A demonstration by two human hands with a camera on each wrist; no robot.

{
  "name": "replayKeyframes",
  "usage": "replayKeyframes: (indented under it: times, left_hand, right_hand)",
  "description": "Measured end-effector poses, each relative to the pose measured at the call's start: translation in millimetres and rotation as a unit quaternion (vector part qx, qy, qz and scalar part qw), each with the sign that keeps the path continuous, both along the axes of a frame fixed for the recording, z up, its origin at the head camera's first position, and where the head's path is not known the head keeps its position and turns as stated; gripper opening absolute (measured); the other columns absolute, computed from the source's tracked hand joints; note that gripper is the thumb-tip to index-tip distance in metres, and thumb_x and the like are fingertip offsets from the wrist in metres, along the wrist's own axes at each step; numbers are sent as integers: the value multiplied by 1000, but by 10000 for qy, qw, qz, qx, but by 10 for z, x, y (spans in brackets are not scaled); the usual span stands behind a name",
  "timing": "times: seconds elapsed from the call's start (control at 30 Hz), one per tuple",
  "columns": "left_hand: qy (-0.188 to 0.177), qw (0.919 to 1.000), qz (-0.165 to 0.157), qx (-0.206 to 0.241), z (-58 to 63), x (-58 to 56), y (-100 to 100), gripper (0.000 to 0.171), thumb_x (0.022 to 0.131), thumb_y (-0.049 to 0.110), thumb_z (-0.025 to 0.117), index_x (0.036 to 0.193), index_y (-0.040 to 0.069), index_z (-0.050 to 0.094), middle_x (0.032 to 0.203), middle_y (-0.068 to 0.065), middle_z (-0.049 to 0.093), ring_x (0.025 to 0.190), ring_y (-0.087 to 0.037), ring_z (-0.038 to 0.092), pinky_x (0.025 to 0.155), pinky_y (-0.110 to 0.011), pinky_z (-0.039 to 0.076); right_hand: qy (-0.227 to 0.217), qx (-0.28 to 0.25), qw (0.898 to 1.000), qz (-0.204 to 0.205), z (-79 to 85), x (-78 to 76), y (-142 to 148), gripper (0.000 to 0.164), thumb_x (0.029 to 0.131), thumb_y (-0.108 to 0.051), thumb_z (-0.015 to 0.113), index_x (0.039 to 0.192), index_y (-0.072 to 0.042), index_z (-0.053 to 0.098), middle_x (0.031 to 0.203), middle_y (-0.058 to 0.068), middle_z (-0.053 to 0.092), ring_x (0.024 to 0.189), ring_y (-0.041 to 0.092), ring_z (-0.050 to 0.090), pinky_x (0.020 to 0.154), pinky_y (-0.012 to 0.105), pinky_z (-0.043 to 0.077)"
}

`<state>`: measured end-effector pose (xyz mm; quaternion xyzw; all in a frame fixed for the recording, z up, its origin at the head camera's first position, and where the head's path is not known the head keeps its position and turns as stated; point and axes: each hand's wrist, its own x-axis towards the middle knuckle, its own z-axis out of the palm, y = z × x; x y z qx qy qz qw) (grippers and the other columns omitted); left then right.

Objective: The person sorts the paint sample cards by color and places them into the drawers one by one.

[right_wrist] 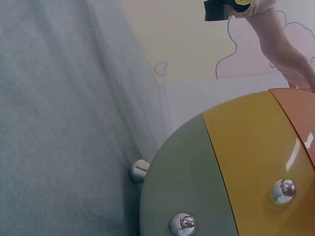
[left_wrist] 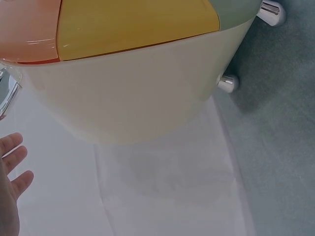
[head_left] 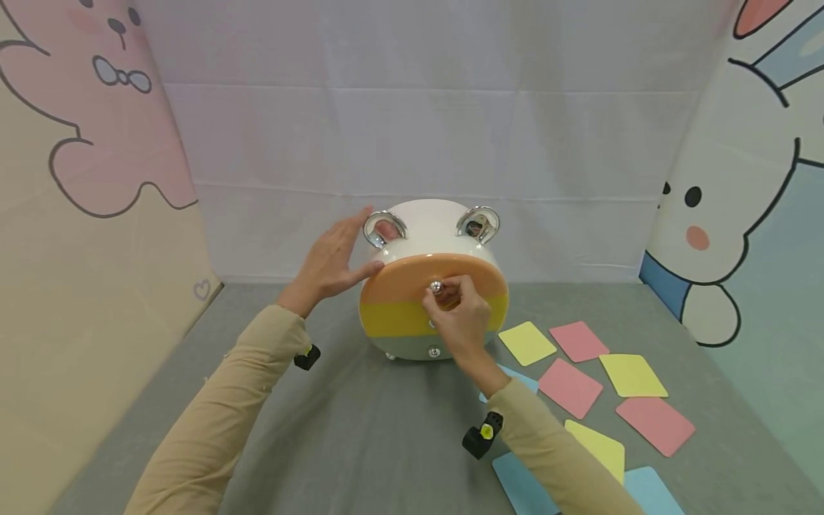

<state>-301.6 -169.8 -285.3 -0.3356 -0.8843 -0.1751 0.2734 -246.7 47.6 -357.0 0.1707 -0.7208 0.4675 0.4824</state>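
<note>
A rounded white drawer box (head_left: 428,227) stands on the grey table, with two shiny ear-like rings on top. Its front has an orange drawer (head_left: 402,279), a yellow drawer (head_left: 393,320) and a grey-green drawer (head_left: 402,347), each with a chrome knob. My right hand (head_left: 468,318) pinches the top knob (head_left: 435,287) between thumb and fingers. With fingers extended, my left hand (head_left: 330,261) is at the box's upper left, its thumb by the orange drawer's edge and its fingertips near the left ring (head_left: 385,229). All drawers look closed. The right wrist view does not show the right hand.
Pink cards (head_left: 570,388), yellow cards (head_left: 634,375) and blue cards (head_left: 524,485) lie scattered to the right, some beneath my right forearm. A white cloth wall (head_left: 425,136) rises behind the box, with printed cartoon panels at both sides.
</note>
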Motion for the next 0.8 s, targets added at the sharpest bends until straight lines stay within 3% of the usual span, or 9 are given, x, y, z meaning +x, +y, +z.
replayKeyframes:
  times: [0.33,0.8]
  left_hand:
    - [48,10000,-30,-37,16,-1,0,94,79,76,28,145,9,21,139,-14,38,123,-33,39,101,-47,30]
    - [-3,9999,10,-103,15,10,-2,95,79,76,26,145,9,18,138,-16,39,123,-34,38,102,-47,29]
  right_hand:
    - [-35,124,9999,-30,17,85,7,17,70,-12,70,78,-3,57,62,5,63,51,13,58,44,23,47]
    - [-240,177,9990,343,32,340,75,22,69,-9,74,82,-2,57,65,6,63,52,14,58,45,25,47]
